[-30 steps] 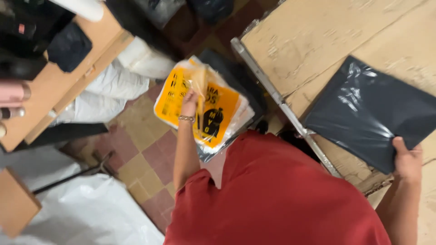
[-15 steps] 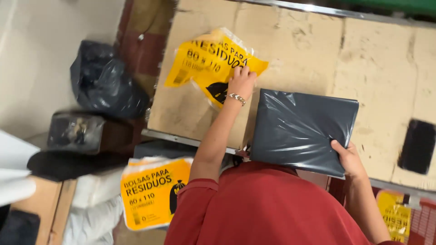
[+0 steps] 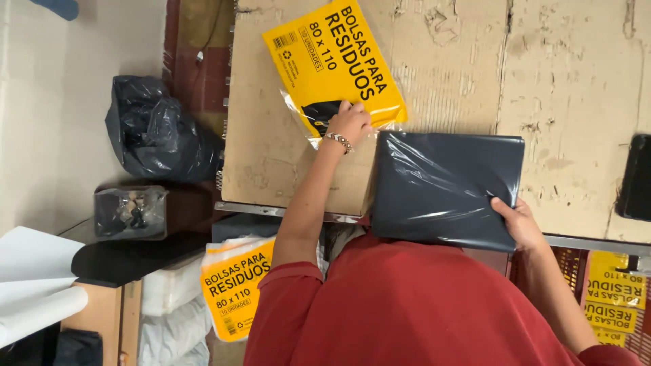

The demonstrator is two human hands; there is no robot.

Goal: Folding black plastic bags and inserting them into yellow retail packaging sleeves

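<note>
My left hand (image 3: pixel 350 123) presses down on the near end of a clear plastic sleeve with a yellow printed label (image 3: pixel 333 64), which lies flat on the cardboard-covered table (image 3: pixel 563 88). A beaded bracelet sits on that wrist. My right hand (image 3: pixel 519 221) grips the near right corner of a folded stack of dark grey plastic bags (image 3: pixel 441 186), which lies on the table just right of the yellow sleeve. The stack's near edge hangs slightly over the table's metal edge.
A stack of the same yellow-labelled sleeves (image 3: pixel 234 288) lies below the table at the left. A full black bag (image 3: pixel 152 132) and a small clear-wrapped bundle (image 3: pixel 130 211) sit on the floor. More yellow sleeves (image 3: pixel 614 291) fill a crate at right. A black object (image 3: pixel 637 177) lies at the table's right edge.
My left hand brought a yellow sleeve up from the floor stack and laid it on the table. My right hand stayed on the grey stack, which now lies next to the sleeve.
</note>
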